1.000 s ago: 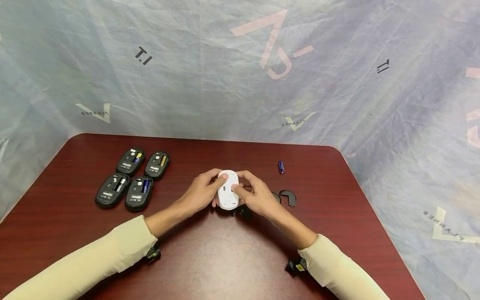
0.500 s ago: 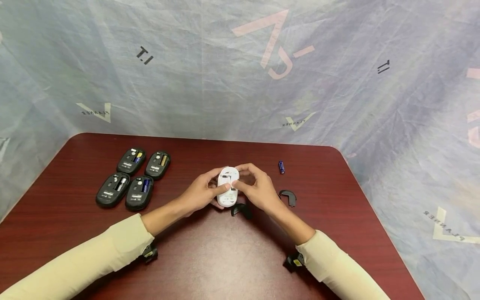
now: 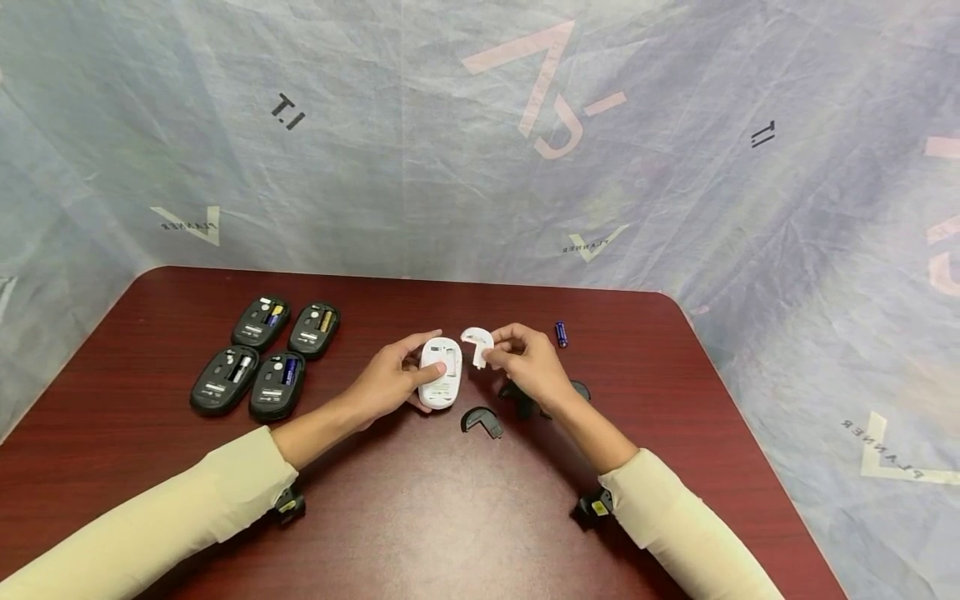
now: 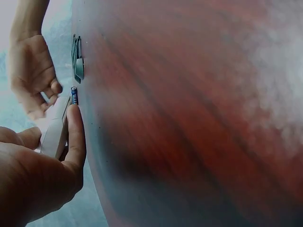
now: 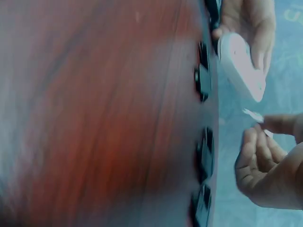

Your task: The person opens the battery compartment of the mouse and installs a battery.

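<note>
My left hand (image 3: 390, 379) grips a white computer mouse (image 3: 441, 390) with its underside facing up, the thumb lying across it. A recessed battery compartment shows in the mouse's underside. To the right, my right hand (image 3: 531, 362) pinches a curved white battery cover (image 3: 480, 340) between thumb and fingers, apart from the mouse. In the right wrist view the cover (image 5: 253, 115) appears edge-on, a short gap from the white mouse (image 5: 239, 64). The left wrist view shows the mouse (image 4: 56, 128) from the side, between thumb and fingers.
Several black mice (image 3: 277, 387) lie upside down at the left, batteries showing in their compartments. A black battery cover (image 3: 474, 417) lies below the white mouse, and more black covers (image 3: 517, 398) are partly hidden under the right forearm. A blue battery (image 3: 561, 334) lies at the back right.
The white cover has come off the mouse and moved right in the right hand. The left hand has shifted slightly left with the mouse, whose compartment is now exposed.
</note>
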